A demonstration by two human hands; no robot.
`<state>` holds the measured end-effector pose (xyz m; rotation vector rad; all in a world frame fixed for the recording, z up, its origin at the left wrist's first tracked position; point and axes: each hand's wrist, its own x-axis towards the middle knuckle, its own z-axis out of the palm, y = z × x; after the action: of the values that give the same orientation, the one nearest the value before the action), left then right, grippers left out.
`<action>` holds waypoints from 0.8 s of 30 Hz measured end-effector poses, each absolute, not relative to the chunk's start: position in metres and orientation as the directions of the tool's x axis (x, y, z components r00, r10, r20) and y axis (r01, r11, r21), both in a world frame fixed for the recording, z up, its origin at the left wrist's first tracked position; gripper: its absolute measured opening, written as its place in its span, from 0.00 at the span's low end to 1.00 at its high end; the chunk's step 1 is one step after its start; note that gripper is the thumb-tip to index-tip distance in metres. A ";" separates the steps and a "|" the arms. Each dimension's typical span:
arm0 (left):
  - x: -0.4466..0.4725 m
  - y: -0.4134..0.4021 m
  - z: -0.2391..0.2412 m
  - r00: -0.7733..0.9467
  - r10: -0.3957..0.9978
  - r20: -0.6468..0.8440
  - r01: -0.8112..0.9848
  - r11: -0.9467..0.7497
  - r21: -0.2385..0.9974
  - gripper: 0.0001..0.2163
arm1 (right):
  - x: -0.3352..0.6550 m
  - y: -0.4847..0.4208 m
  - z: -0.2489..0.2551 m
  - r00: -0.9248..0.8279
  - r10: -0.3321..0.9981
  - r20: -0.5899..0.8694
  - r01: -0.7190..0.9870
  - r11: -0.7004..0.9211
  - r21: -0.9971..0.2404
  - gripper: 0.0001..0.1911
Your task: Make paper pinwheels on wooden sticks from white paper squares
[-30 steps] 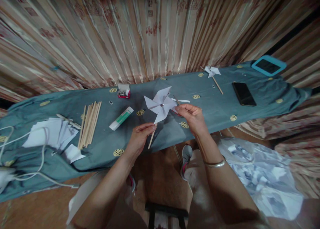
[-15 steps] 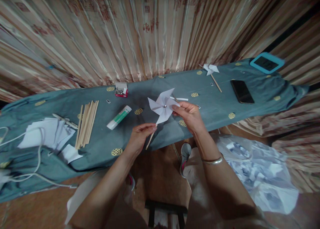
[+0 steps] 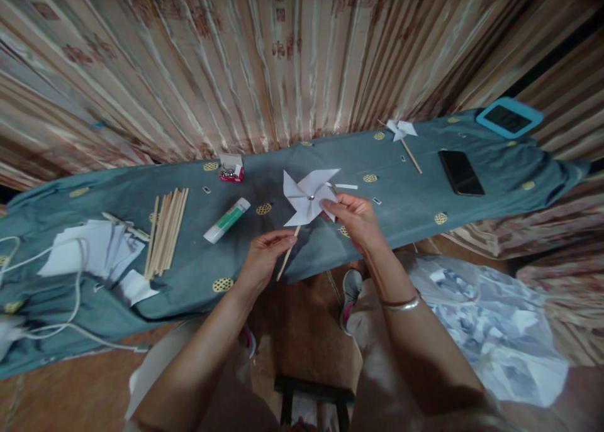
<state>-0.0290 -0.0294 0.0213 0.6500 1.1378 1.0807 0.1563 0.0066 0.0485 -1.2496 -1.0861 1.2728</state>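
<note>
A white paper pinwheel (image 3: 302, 194) with a shiny pin at its centre is held up over the table's near middle. Its thin wooden stick (image 3: 285, 265) is pinched between the thumb and fingers of my left hand (image 3: 262, 256), just below the paper. From the other side, my right hand (image 3: 357, 221) has its thumb on the front of a right-hand blade and its fingers behind. A white paper strip (image 3: 348, 187) lies on the cloth just beyond my right hand.
On the table cloth (image 3: 255, 262) are a glue stick (image 3: 227, 220), a red box of pins (image 3: 231, 168), wooden sticks (image 3: 166, 234), paper sheets (image 3: 78, 256), a pen and cables. To the right lie another pinwheel (image 3: 401, 130), a phone (image 3: 461, 173) and a blue-framed device (image 3: 509, 119). A bag of paper (image 3: 500, 331) sits below.
The pinwheel's blades have turned about the centre pin. My right thumb now rests on a blade nearer the centre. My left hand keeps its pinch on the stick.
</note>
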 end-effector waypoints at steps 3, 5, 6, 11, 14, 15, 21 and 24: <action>-0.029 -0.029 0.022 0.031 0.918 -0.394 -0.347 0.380 0.858 0.13 | 0.154 0.005 0.049 0.027 0.995 -0.100 -0.069 -0.098 -0.993 0.21; -0.030 -0.029 0.022 0.023 0.920 -0.392 -0.348 0.375 0.859 0.13 | 0.152 0.004 0.049 0.015 0.994 -0.110 -0.042 -0.110 -0.993 0.21; -0.030 -0.029 0.022 0.018 0.920 -0.392 -0.348 0.374 0.860 0.12 | 0.151 0.004 0.049 0.009 0.993 -0.115 -0.036 -0.115 -0.993 0.22; -0.031 -0.028 0.022 0.010 0.916 -0.400 -0.354 0.377 0.856 0.13 | 0.147 0.002 0.049 -0.025 0.991 -0.132 -0.109 -0.134 -0.985 0.23; -0.031 -0.028 0.024 0.003 0.918 -0.398 -0.355 0.373 0.858 0.13 | 0.144 0.001 0.049 -0.028 0.988 -0.152 -0.159 -0.154 -0.975 0.22; -0.030 -0.028 0.024 0.001 0.917 -0.400 -0.354 0.375 0.857 0.13 | 0.143 0.001 0.050 -0.029 0.987 -0.159 -0.170 -0.162 -0.972 0.22; -0.030 -0.027 0.024 0.000 0.912 -0.411 -0.357 0.384 0.851 0.14 | 0.138 -0.003 0.054 -0.049 0.986 -0.157 -0.212 -0.164 -0.963 0.21; -0.030 -0.026 0.024 -0.003 0.916 -0.402 -0.359 0.374 0.855 0.14 | 0.138 -0.004 0.056 -0.055 0.984 -0.169 -0.248 -0.177 -0.952 0.23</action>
<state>-0.0298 -0.0260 0.0243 0.6167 1.1624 1.1101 0.1385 -0.0038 0.0564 -1.1246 -0.9527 1.4705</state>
